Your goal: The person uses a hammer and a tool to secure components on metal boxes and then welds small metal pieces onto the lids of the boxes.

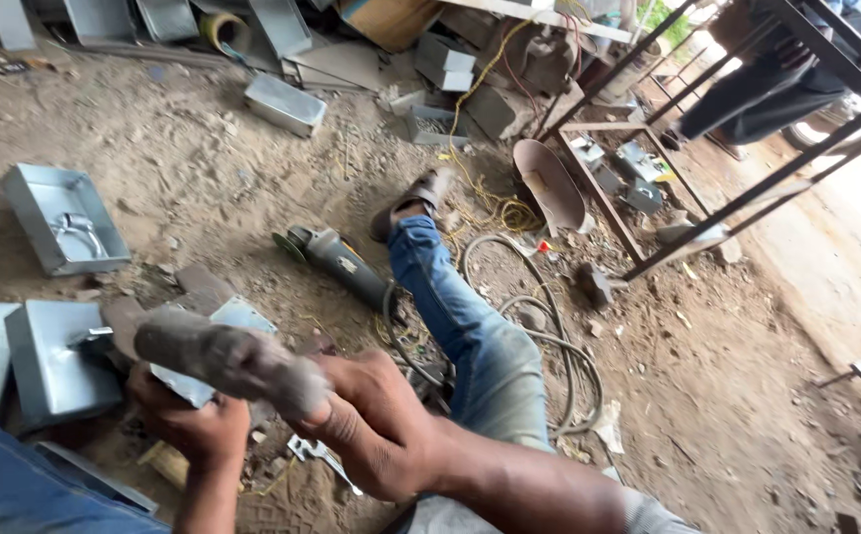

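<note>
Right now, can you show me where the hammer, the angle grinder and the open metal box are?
hammer (215, 354), head view, on its worn handle.
angle grinder (334, 256), head view, on its grey body.
open metal box (23, 210), head view, on its left wall.

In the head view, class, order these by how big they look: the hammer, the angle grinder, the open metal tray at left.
1. Hammer, though nearness to the camera enlarges it.
2. Open metal tray and angle grinder: too alike to rank.

We've got a dusty grey hammer (223, 358), shiny silver metal boxes (62, 216), blue jeans (470, 331), a grey-and-green angle grinder (336, 259) mid-frame, yellow wire (495, 203) upper middle, and brown dirt floor (747, 396) everywhere.
</note>
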